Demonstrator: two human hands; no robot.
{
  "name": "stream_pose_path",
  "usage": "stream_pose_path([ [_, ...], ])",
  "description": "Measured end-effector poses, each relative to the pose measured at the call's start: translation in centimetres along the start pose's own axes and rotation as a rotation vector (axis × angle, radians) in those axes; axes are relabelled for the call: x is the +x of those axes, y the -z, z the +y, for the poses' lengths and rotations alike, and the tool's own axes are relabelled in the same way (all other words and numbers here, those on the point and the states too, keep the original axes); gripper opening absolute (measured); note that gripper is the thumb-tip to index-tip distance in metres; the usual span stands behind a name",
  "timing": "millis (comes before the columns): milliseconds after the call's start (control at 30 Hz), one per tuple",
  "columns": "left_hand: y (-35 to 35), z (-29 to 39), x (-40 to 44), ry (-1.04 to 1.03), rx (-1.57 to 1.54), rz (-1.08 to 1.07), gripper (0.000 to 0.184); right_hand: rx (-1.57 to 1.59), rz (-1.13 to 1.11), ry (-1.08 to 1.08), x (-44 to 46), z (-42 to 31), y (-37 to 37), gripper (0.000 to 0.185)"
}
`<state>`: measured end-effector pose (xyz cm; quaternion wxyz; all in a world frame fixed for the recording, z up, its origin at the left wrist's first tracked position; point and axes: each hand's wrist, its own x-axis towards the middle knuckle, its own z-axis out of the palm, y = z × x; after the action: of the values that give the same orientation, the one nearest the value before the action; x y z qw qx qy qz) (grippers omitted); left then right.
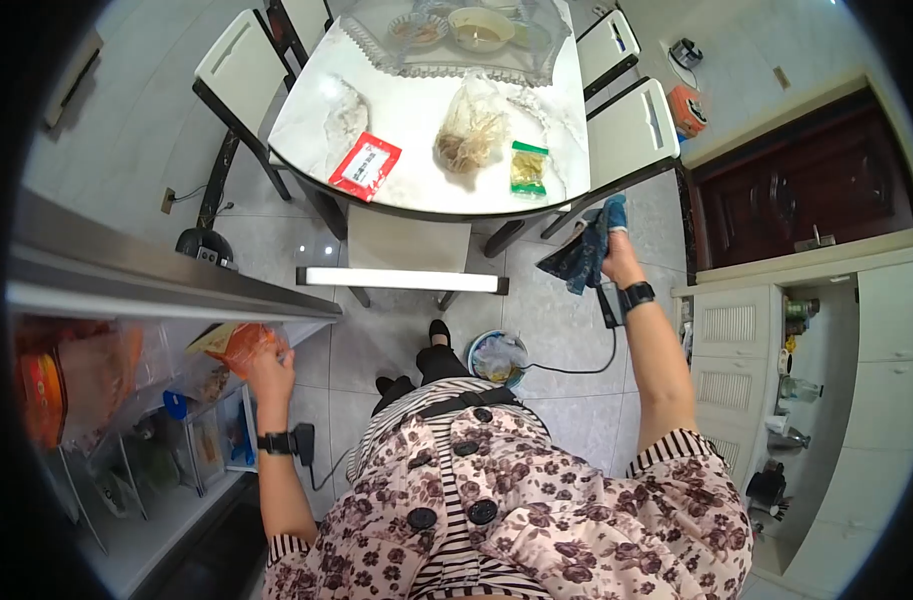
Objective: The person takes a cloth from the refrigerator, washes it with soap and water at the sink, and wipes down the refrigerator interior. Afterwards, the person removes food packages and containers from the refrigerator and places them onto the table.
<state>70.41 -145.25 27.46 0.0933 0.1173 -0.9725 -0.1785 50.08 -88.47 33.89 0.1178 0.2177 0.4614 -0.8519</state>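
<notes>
My left hand (268, 370) is closed on an orange plastic food packet (238, 345) at the open refrigerator. Below that hand are a small clear bag of brownish food (212, 382) and a round blue lid (175, 405). My right hand (621, 256) is out to the right, its fingers wrapped round a dark blue cloth (578, 262) that hangs over the floor. On the table (416, 190) ahead lie a red and white packet (365, 166), a crumpled clear plastic bag (469, 135) with brown contents and a green-edged packet (528, 169).
A white chair (406, 278) stands at the table's near side. By my feet is a bin (498, 358) lined with a plastic bag. The refrigerator's door edge (176, 270) runs along my left. White cabinets (731, 375) with an open shelf stand on the right.
</notes>
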Motion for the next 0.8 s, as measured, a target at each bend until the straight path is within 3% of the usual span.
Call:
stream_pose_path([
  [67,2.7,3.7,-0.6,0.042,-0.001,-0.054,0.022,-0.069,0.192,0.133,5.8,1.1,1.8,0.045],
  [200,6.3,10.1,0.5,0.075,-0.013,-0.141,0.019,-0.327,0.452,0.132,11.3,0.1,-2.2,0.04],
  [267,7.0,12.1,0.7,0.042,-0.008,-0.12,0.018,-0.796,0.618,0.153,16.6,1.6,-0.6,0.04],
  [300,7.2,13.4,1.2,0.006,-0.018,-0.106,0.017,-0.855,0.488,0.433,17.1,2.1,-1.1,0.046],
  [333,7.3,14.3,1.7,0.014,-0.008,-0.108,0.017,-1.03,0.5,0.447,18.8,3.2,-0.6,0.059],
  [400,7.5,15.9,2.3,-0.028,-0.063,-0.107,0.015,-1.489,0.86,0.18,17.1,3.5,-5.3,0.066],
  [467,8.3,17.3,3.1,-0.045,-0.087,-0.131,0.014,-1.511,0.727,0.126,15.1,3.2,-7.4,0.069],
  [533,8.1,18.8,4.0,-0.073,-0.121,-0.147,0.013,-1.559,0.607,0.283,16.1,3.8,-6.4,0.068],
  [567,8.0,19.5,4.4,-0.11,-0.146,-0.145,0.013,-1.581,0.586,0.327,16.5,3.6,-5.9,0.054],
  [600,7.7,20.3,4.9,-0.149,-0.173,-0.14,0.013,-1.581,0.591,0.325,16.7,3.2,-5.2,0.054],
  [667,8.0,21.7,6.2,-0.192,-0.225,-0.178,0.012,-1.651,0.342,0.36,16.4,2.4,-4.7,0.033],
  [700,7.6,22.3,6.8,-0.239,-0.278,-0.194,0.012,-1.602,0.366,0.346,17.2,2.5,-3.9,0.021],
  [733,7.4,22.9,7.4,-0.242,-0.279,-0.194,0.012,-1.601,0.37,0.347,17.4,2.5,-3.2,0.021],
  [800,6.8,24.2,8.8,-0.371,-0.325,-0.257,0.012,-1.298,0.303,0.204,18.5,2.6,-0.7,0.027],
])
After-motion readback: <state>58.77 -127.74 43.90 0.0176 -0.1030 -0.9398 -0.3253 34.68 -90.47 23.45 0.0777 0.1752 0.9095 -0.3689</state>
